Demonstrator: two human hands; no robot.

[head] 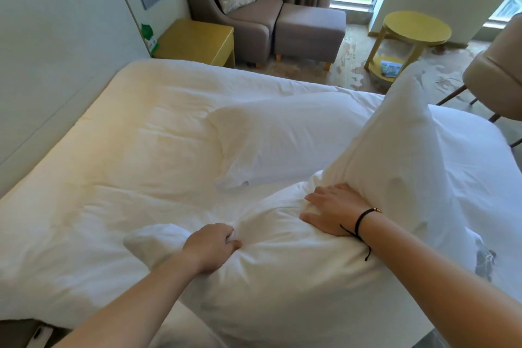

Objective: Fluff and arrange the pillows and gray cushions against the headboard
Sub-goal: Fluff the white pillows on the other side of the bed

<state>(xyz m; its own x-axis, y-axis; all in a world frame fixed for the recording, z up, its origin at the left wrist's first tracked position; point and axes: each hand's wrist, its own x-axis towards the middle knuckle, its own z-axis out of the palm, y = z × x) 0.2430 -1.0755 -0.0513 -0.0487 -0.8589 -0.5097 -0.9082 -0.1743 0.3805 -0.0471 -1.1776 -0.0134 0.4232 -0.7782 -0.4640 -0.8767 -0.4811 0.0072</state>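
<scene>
Pillow nearest the camera, large, white and soft (282, 277), lies on the white-sheeted bed (99, 178) under both hands. Left hand (210, 247): fingers (230, 237) curled closed, pinching a bunched fold of the pillow's fabric near its left end. Right hand (334, 209): fingers (313, 196) spread open and flat, pressing on the pillow's top, gripping nothing; thin black cord bracelet (360, 223) on that wrist. Second white pillow (288, 141) lies flat mid-bed, just beyond the first. Third white pillow (409, 155) stands tilted on end at right, touching the right hand. Pale padded headboard panel (50, 65) runs along the left, well apart from all three pillows. Gray cushions: cannot tell which, if any, are on the bed.
</scene>
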